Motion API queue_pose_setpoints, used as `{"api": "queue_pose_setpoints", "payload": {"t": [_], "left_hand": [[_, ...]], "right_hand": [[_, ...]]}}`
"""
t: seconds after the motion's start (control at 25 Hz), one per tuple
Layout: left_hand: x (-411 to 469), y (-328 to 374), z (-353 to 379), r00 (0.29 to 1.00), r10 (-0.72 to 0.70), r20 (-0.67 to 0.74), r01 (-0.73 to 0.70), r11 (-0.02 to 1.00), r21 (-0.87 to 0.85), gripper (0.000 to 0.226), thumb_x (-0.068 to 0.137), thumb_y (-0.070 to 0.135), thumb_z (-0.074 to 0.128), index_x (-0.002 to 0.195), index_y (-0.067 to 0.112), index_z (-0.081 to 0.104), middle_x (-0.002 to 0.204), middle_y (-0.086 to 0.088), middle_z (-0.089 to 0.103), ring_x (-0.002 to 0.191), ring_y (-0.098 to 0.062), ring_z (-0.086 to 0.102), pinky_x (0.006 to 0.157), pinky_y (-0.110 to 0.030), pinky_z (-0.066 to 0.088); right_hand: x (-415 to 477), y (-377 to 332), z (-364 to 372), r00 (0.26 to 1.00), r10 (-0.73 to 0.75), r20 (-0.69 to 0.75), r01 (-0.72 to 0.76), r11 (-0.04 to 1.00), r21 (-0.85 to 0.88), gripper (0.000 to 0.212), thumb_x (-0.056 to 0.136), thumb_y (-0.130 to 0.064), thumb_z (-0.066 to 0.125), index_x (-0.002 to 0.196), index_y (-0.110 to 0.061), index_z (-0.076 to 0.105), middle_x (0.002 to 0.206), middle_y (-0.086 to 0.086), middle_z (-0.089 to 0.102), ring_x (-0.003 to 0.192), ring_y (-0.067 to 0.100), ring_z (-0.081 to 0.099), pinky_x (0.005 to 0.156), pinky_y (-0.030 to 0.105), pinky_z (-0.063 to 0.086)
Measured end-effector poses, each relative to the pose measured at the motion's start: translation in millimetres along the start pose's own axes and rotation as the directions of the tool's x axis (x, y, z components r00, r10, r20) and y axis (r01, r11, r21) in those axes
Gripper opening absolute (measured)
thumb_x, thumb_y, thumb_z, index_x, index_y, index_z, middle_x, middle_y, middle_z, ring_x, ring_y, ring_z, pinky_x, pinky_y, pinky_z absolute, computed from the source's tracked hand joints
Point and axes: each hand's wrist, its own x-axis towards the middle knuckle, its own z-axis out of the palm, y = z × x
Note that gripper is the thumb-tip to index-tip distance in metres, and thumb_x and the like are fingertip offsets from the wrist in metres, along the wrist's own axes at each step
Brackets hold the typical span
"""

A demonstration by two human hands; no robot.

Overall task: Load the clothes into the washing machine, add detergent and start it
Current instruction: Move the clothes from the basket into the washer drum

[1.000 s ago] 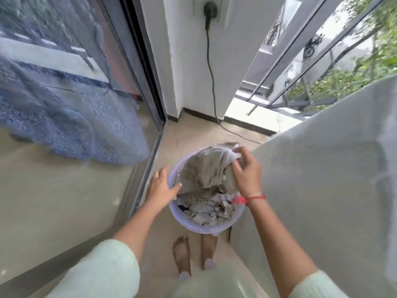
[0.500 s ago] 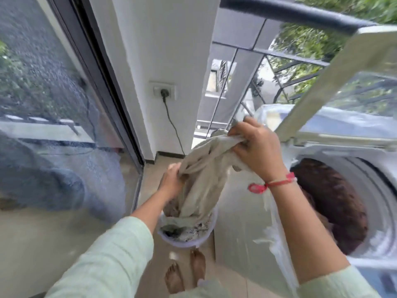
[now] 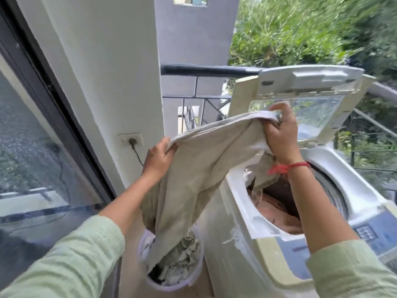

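A beige garment hangs stretched between both hands above a pale lilac bucket of patterned clothes on the floor. My left hand grips its left edge. My right hand grips the other end higher up, over the open top of the white washing machine. Reddish-brown clothes lie in the drum. The machine's lid stands raised behind my right hand. The garment's lower end still dips into the bucket.
A white wall with a socket and plugged cable stands behind the bucket. A dark-framed glass door runs along the left. A black balcony railing lies beyond the machine, whose blue control panel faces me.
Both hands have lifted the beige garment out of the bucket, up and rightward to the machine's opening. The view has swung up from the floor to the machine.
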Motion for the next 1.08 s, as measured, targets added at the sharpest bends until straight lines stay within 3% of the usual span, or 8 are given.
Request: {"api": "queue_pose_setpoints", "payload": {"t": [0.12, 0.24, 0.44, 0.56, 0.64, 0.84, 0.96, 1.08], "left_hand": [[-7.0, 18.5, 22.7, 1.000, 0.027, 0.010, -0.028, 0.999, 0.024, 0.035, 0.087, 0.050, 0.048, 0.073, 0.018, 0.051, 0.059, -0.004, 0.049, 0.067, -0.034, 0.058, 0.055, -0.035, 0.036], [-11.2, 44.2, 66.1, 0.995, 0.078, 0.065, -0.081, 0.996, 0.038, 0.035, 0.086, 0.058, 0.041, 0.072, 0.028, 0.050, 0.056, -0.001, 0.050, 0.065, -0.033, 0.059, 0.055, -0.036, 0.039], [-26.2, 84.1, 170.3, 0.979, 0.044, 0.197, -0.073, 0.987, 0.142, 0.019, 0.094, 0.036, 0.051, 0.098, 0.019, 0.058, 0.088, -0.008, 0.061, 0.088, -0.034, 0.060, 0.063, -0.034, 0.039], [-31.8, 91.3, 213.2, 0.884, -0.062, 0.463, -0.051, 0.972, 0.228, 0.054, 0.086, 0.057, 0.049, 0.127, 0.022, 0.048, 0.128, -0.005, 0.047, 0.122, -0.024, 0.044, 0.096, -0.039, 0.039], [-38.4, 85.5, 218.0, 0.882, -0.080, 0.465, -0.005, 0.984, 0.179, 0.067, 0.077, 0.069, 0.039, 0.129, 0.027, 0.044, 0.133, 0.000, 0.042, 0.126, -0.018, 0.037, 0.103, -0.041, 0.033], [-84.6, 30.9, 170.9, 0.958, -0.285, -0.026, 0.286, 0.956, 0.058, 0.037, 0.089, 0.040, 0.045, 0.118, 0.019, 0.054, 0.116, -0.002, 0.052, 0.111, -0.021, 0.047, 0.092, -0.031, 0.036], [-130.3, -27.2, 124.7, 0.870, -0.479, -0.115, 0.490, 0.865, 0.105, 0.028, 0.092, 0.012, 0.053, 0.119, 0.010, 0.055, 0.119, -0.014, 0.050, 0.106, -0.030, 0.050, 0.087, -0.028, 0.034], [-172.4, -87.6, 81.8, 0.761, -0.636, -0.126, 0.648, 0.747, 0.145, 0.032, 0.088, 0.004, 0.054, 0.120, 0.007, 0.055, 0.122, -0.019, 0.048, 0.111, -0.034, 0.049, 0.095, -0.035, 0.035]], "right_hand": [[4.1, 13.7, -39.2, 0.965, -0.243, 0.094, 0.258, 0.843, -0.472, 0.020, 0.081, -0.016, 0.062, 0.099, -0.009, 0.060, 0.068, 0.011, 0.060, 0.059, 0.028, 0.055, 0.054, 0.030, 0.040], [8.1, 51.0, -84.6, 0.944, -0.298, 0.138, 0.317, 0.717, -0.621, 0.017, 0.079, -0.022, 0.061, 0.091, -0.010, 0.061, 0.072, 0.011, 0.064, 0.061, 0.032, 0.061, 0.051, 0.033, 0.046], [-2.5, 165.4, -142.9, 0.981, 0.027, 0.193, 0.122, 0.685, -0.718, 0.034, 0.083, -0.038, 0.044, 0.099, -0.011, 0.058, 0.089, 0.015, 0.066, 0.078, 0.035, 0.063, 0.061, 0.038, 0.050], [-13.2, 236.3, -150.2, 0.730, 0.483, 0.483, 0.101, 0.623, -0.776, 0.034, 0.086, -0.029, 0.057, 0.117, -0.016, 0.054, 0.116, 0.013, 0.056, 0.109, 0.033, 0.055, 0.083, 0.038, 0.045], [-20.0, 255.9, -140.1, 0.588, 0.548, 0.595, 0.119, 0.669, -0.734, 0.045, 0.083, -0.031, 0.064, 0.126, -0.021, 0.052, 0.125, 0.009, 0.052, 0.119, 0.030, 0.050, 0.096, 0.040, 0.043], [-45.2, 183.9, -57.1, 0.676, 0.077, 0.733, 0.269, 0.900, -0.343, 0.025, 0.085, -0.021, 0.062, 0.110, -0.016, 0.063, 0.107, 0.007, 0.058, 0.105, 0.029, 0.054, 0.088, 0.038, 0.044], [-82.0, 106.2, 5.3, 0.526, -0.226, 0.820, 0.413, 0.911, -0.014, 0.020, 0.087, -0.019, 0.060, 0.106, -0.014, 0.063, 0.107, 0.006, 0.059, 0.098, 0.024, 0.054, 0.084, 0.035, 0.045], [-125.0, 60.7, 77.1, 0.305, -0.262, 0.915, 0.482, 0.872, 0.089, 0.026, 0.088, -0.021, 0.058, 0.113, -0.014, 0.060, 0.111, 0.008, 0.056, 0.097, 0.028, 0.055, 0.083, 0.039, 0.046]]}}
